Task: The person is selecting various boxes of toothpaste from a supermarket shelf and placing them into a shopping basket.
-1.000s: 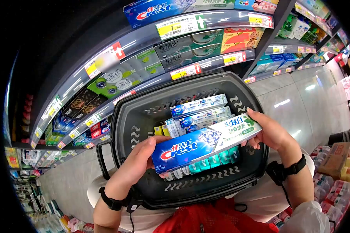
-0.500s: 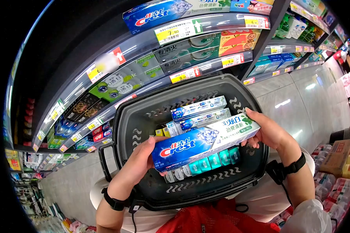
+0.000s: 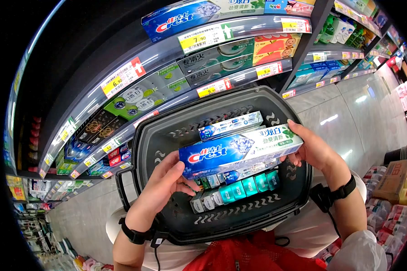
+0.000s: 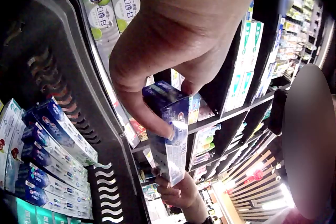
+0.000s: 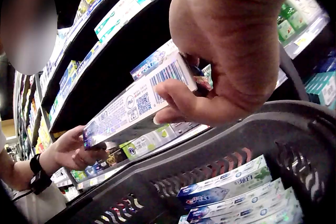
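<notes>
A long blue and white Crest toothpaste box (image 3: 239, 151) is held level over the black shopping basket (image 3: 257, 213). At its blue left end, my left hand (image 3: 158, 192) grips the box between thumb and fingers, as the left wrist view shows. My right hand (image 3: 316, 151) pinches the white end, thumb on the upper edge and fingers beneath; the right wrist view shows its barcode end (image 5: 170, 79) there. Inside the basket lie more blue and white toothpaste boxes (image 3: 230, 126), a row of teal boxes (image 3: 244, 191) and several small grey boxes (image 3: 205, 204).
Shelves of toothpaste with price tags (image 3: 203, 40) curve around the basket's far side. A basket handle (image 3: 122, 187) sticks out at the left. Tiled floor (image 3: 343, 108) runs off to the right, where a cardboard carton (image 3: 390, 180) and wrapped packs stand.
The held box has risen at its left end and rolled, so a lower side face now shows. My left hand's fingers have spread below it. My right hand stays nearly in place.
</notes>
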`<state>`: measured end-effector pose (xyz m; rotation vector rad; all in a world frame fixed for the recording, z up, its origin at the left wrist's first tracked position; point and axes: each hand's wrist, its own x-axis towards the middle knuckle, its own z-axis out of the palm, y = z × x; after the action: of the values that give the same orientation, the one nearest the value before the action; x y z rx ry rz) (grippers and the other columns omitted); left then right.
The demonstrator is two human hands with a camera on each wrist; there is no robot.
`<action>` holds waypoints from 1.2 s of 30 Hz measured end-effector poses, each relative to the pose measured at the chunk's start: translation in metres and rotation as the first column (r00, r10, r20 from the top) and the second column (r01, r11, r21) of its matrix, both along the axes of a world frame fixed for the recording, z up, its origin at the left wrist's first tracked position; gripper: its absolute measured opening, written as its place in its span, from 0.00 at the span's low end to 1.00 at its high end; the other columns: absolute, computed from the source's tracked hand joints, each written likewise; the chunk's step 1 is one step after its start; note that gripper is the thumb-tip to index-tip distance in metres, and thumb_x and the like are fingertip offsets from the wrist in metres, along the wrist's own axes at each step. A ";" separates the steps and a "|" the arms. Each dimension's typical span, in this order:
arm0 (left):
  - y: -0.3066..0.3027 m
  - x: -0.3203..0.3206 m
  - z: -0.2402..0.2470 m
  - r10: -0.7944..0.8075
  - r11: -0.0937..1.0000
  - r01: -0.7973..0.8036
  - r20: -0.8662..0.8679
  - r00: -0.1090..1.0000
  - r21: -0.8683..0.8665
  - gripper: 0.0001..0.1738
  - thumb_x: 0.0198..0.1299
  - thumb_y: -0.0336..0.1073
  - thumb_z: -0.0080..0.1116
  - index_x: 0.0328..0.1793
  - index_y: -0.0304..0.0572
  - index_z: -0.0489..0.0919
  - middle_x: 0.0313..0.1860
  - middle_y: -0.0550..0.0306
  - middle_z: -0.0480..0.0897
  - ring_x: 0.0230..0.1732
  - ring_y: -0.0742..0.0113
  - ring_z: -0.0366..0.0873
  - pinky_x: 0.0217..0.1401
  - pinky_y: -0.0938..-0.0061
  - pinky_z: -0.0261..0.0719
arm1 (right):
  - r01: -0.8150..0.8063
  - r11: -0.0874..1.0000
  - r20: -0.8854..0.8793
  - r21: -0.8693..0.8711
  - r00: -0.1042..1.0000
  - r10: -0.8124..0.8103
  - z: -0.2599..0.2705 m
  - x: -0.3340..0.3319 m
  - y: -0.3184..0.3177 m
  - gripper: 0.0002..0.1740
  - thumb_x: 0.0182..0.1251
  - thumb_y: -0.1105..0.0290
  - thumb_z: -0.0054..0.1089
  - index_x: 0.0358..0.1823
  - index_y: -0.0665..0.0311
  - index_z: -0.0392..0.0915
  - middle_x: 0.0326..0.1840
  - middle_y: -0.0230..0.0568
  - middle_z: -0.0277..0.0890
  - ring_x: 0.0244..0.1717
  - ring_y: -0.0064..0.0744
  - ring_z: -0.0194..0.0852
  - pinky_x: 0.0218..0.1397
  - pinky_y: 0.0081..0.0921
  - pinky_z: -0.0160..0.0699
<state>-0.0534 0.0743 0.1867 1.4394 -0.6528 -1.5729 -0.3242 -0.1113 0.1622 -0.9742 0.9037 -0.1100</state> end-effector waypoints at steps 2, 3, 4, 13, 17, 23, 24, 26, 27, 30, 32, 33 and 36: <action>-0.001 -0.002 0.002 0.042 0.999 -0.042 -0.027 0.999 0.015 0.29 0.62 0.47 0.47 0.63 0.36 0.59 0.45 0.50 0.75 0.34 0.64 0.79 0.36 0.73 0.79 | 0.019 1.000 -0.005 -0.019 1.000 -0.019 0.000 0.001 0.000 0.29 0.68 0.46 0.33 0.38 0.66 0.72 0.22 0.45 0.76 0.12 0.23 0.66 0.15 0.17 0.64; -0.002 -0.002 0.002 0.048 0.999 -0.048 -0.018 0.999 -0.006 0.29 0.62 0.46 0.47 0.63 0.37 0.59 0.46 0.51 0.75 0.36 0.64 0.79 0.38 0.74 0.79 | 0.025 1.000 0.004 -0.016 1.000 -0.025 0.000 0.001 0.000 0.28 0.68 0.46 0.33 0.38 0.66 0.72 0.23 0.45 0.77 0.12 0.23 0.66 0.15 0.17 0.64; -0.002 -0.002 0.001 0.053 0.998 -0.053 -0.008 0.999 -0.028 0.29 0.62 0.45 0.48 0.64 0.37 0.58 0.48 0.51 0.74 0.38 0.64 0.78 0.39 0.74 0.79 | 0.030 0.999 0.013 -0.013 0.999 -0.030 -0.001 0.001 -0.001 0.28 0.68 0.46 0.33 0.38 0.65 0.71 0.23 0.45 0.77 0.12 0.23 0.66 0.15 0.17 0.63; -0.004 -0.002 0.001 0.087 0.994 -0.083 0.051 0.995 -0.076 0.30 0.62 0.38 0.48 0.67 0.37 0.53 0.56 0.51 0.70 0.48 0.61 0.76 0.46 0.73 0.76 | 0.132 0.991 0.039 0.009 0.991 -0.132 -0.003 0.004 0.001 0.27 0.67 0.47 0.35 0.44 0.67 0.68 0.23 0.37 0.72 0.16 0.25 0.70 0.15 0.18 0.67; -0.005 -0.004 -0.001 0.087 0.993 -0.082 0.052 0.995 -0.085 0.30 0.62 0.37 0.49 0.67 0.37 0.53 0.57 0.51 0.69 0.49 0.60 0.75 0.48 0.72 0.75 | 0.130 0.991 0.041 0.024 0.991 -0.131 -0.006 0.001 0.000 0.27 0.68 0.49 0.35 0.50 0.68 0.65 0.28 0.39 0.74 0.18 0.27 0.70 0.17 0.21 0.68; -0.005 -0.004 -0.002 0.084 0.994 -0.079 0.054 0.995 -0.079 0.29 0.60 0.34 0.50 0.67 0.40 0.56 0.57 0.53 0.69 0.50 0.63 0.74 0.50 0.72 0.74 | 0.131 0.991 0.046 0.041 0.990 -0.133 -0.005 0.002 0.002 0.25 0.67 0.52 0.36 0.51 0.67 0.65 0.33 0.41 0.74 0.20 0.28 0.71 0.18 0.22 0.68; -0.005 -0.004 -0.002 0.082 0.993 -0.077 0.063 0.995 -0.088 0.28 0.60 0.32 0.50 0.66 0.41 0.57 0.57 0.53 0.69 0.51 0.65 0.73 0.50 0.71 0.74 | 0.128 0.991 0.045 0.035 0.991 -0.129 -0.004 0.002 0.003 0.24 0.66 0.53 0.37 0.51 0.66 0.65 0.34 0.40 0.74 0.21 0.29 0.72 0.18 0.23 0.68; -0.005 -0.005 -0.003 0.080 0.993 -0.073 0.067 0.995 -0.092 0.28 0.60 0.31 0.50 0.66 0.42 0.57 0.56 0.54 0.69 0.52 0.66 0.72 0.51 0.71 0.74 | 0.125 0.991 0.039 0.035 0.991 -0.127 -0.004 0.001 0.003 0.24 0.65 0.54 0.37 0.51 0.66 0.65 0.35 0.40 0.74 0.22 0.29 0.72 0.19 0.23 0.69; -0.005 -0.006 -0.003 0.086 0.992 -0.079 0.074 0.994 -0.099 0.28 0.59 0.30 0.49 0.66 0.42 0.58 0.56 0.54 0.69 0.53 0.67 0.71 0.51 0.71 0.74 | 0.117 0.993 0.045 0.026 0.992 -0.118 -0.005 0.001 0.002 0.23 0.65 0.54 0.37 0.52 0.66 0.65 0.36 0.40 0.75 0.24 0.29 0.73 0.20 0.23 0.69; -0.006 -0.007 0.000 0.092 0.990 -0.082 0.088 0.992 -0.111 0.28 0.59 0.29 0.49 0.66 0.42 0.58 0.56 0.55 0.69 0.55 0.69 0.69 0.52 0.71 0.73 | 0.122 0.992 0.046 0.016 0.991 -0.123 -0.003 0.001 0.003 0.23 0.64 0.56 0.37 0.51 0.66 0.66 0.36 0.40 0.75 0.25 0.28 0.73 0.21 0.22 0.70; -0.007 -0.007 0.002 0.102 0.990 -0.093 0.086 0.991 -0.104 0.28 0.59 0.28 0.48 0.66 0.42 0.58 0.56 0.55 0.69 0.55 0.69 0.69 0.53 0.71 0.73 | 0.135 0.991 0.044 0.009 0.990 -0.135 0.000 0.003 0.004 0.22 0.64 0.57 0.36 0.50 0.66 0.67 0.35 0.40 0.75 0.25 0.27 0.73 0.22 0.22 0.72; -0.007 -0.007 0.000 0.105 0.990 -0.096 0.085 0.991 -0.104 0.28 0.59 0.28 0.48 0.66 0.43 0.58 0.56 0.55 0.69 0.55 0.69 0.69 0.53 0.70 0.72 | 0.156 0.988 0.026 0.010 0.987 -0.157 0.001 0.005 0.004 0.22 0.64 0.57 0.36 0.50 0.66 0.67 0.36 0.39 0.75 0.26 0.27 0.74 0.22 0.21 0.71; -0.007 -0.007 0.001 0.102 0.990 -0.093 0.085 0.991 -0.109 0.28 0.59 0.28 0.48 0.66 0.43 0.58 0.56 0.55 0.69 0.55 0.69 0.69 0.53 0.70 0.72 | 0.160 0.987 0.022 0.004 0.987 -0.160 0.002 0.004 0.004 0.22 0.63 0.58 0.36 0.50 0.65 0.67 0.36 0.38 0.75 0.27 0.26 0.74 0.22 0.21 0.71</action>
<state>-0.0600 0.0674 0.1875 1.4489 -0.6967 -1.3848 -0.3199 -0.1074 0.1637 -0.8961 0.9608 -0.2554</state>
